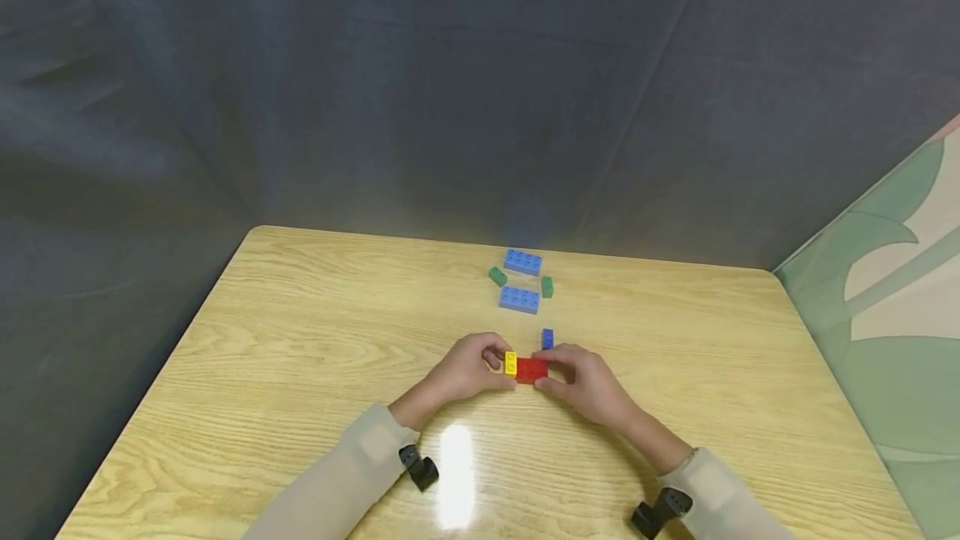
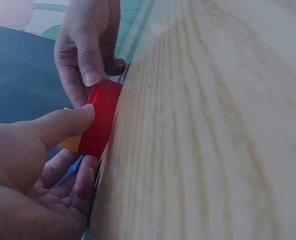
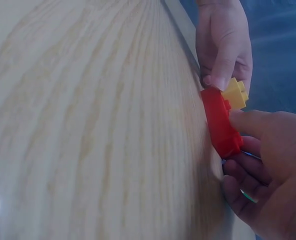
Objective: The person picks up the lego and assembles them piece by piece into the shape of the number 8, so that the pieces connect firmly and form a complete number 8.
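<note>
A person's left hand (image 1: 472, 367) and right hand (image 1: 588, 382) meet over the near-middle part of a pale wood-grain worktop (image 1: 300, 340), both on one red brick (image 1: 532, 370). The left grip is clamped on the red brick's left end, thumb along the side nearer the person; the right grip pinches the same brick toward its right end, thumb on the near side and a finger on the far side. A yellow brick (image 1: 511, 363) with two studs showing sits on the red brick's left end, set crosswise, right beside the left thumb; whether it is pressed fully home cannot be told. The red brick is low at the worktop, and the wrist views do not settle whether its underside touches. Just beyond the right fingertips stands a small blue brick (image 1: 547, 338). Farther back lie two long blue bricks, the nearer one (image 1: 519, 300) and the farther one (image 1: 522, 262), with a green brick at the left (image 1: 497, 277) and another green brick at the right (image 1: 547, 287) near them. A dark curtain (image 1: 450, 107) hangs behind the worktop, and a leaf-patterned panel (image 1: 915, 373) borders it on the right. Pale sleeves (image 1: 345, 473) cover both forearms.
</note>
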`<state>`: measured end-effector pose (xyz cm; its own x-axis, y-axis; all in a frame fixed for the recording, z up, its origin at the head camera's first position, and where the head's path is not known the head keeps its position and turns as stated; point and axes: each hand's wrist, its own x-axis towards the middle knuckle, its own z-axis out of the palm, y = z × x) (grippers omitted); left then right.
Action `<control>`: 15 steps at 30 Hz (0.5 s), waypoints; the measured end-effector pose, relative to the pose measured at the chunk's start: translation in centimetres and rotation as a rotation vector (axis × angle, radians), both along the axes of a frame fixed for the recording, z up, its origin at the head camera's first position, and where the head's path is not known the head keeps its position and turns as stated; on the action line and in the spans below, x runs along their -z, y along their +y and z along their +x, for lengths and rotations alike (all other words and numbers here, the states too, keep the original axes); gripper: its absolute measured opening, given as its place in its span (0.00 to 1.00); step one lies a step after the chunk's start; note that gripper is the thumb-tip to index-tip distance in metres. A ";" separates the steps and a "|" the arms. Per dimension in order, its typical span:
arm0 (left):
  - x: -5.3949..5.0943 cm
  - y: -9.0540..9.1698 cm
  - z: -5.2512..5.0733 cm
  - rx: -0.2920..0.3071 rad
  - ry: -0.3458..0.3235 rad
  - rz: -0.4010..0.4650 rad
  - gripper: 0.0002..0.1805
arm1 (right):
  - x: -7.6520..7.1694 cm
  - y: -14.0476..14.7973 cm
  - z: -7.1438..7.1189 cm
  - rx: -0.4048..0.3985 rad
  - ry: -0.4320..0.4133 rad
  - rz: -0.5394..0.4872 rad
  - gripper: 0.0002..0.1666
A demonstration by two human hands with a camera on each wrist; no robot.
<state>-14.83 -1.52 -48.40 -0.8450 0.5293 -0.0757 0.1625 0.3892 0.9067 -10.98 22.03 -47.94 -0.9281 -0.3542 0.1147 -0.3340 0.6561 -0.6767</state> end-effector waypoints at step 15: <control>0.4 0.1 -0.2 -0.001 0.016 -0.014 0.18 | -2.2 1.0 -1.4 0.048 0.024 -0.060 0.19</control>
<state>-15.02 -1.41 -48.76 -0.8467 0.5275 -0.0699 0.1765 0.4023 0.8984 -12.34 22.98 -45.78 -0.9407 -0.3007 0.1570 -0.3197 0.6307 -0.7072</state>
